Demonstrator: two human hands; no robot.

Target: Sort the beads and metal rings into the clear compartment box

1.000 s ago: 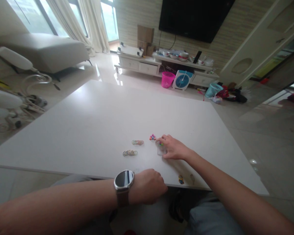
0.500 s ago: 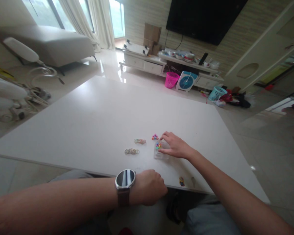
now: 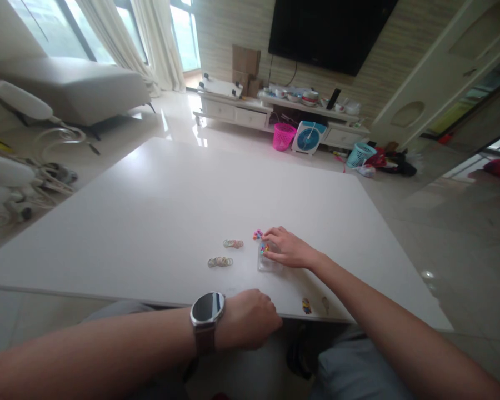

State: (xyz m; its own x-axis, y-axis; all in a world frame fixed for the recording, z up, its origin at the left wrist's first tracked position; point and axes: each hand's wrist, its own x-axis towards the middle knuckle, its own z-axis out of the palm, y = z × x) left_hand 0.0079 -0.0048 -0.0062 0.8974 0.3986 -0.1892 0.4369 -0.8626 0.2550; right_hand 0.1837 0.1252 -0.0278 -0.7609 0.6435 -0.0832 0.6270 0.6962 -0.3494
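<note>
My right hand (image 3: 290, 248) hangs over a small clear plastic box (image 3: 270, 266), thumb and fingers apart. Inside the box lie several small bright pieces (image 3: 265, 248), too small to name. Just past its far side, the fingertips come close to a little heap of pink, orange and blue pieces (image 3: 257, 234); whether they touch is hard to tell. My left hand (image 3: 250, 319), below a round watch (image 3: 207, 309), is curled into a fist at the near table edge, with nothing visible in it. Left of the box are two rows of thin rings, one farther (image 3: 233, 244) and one nearer (image 3: 220, 261).
A yellow-and-blue cartoon figure piece (image 3: 306, 306) and a small pale item (image 3: 325, 305) lie near the front edge of the white table (image 3: 170, 205). Beyond it are a pink basket (image 3: 284, 136), a box fan (image 3: 308, 137) and a low cabinet (image 3: 220, 109).
My right hand has come forward slightly toward the small coloured heap, its fingers a little closer together. The view has shifted slightly. My left hand stays in a fist.
</note>
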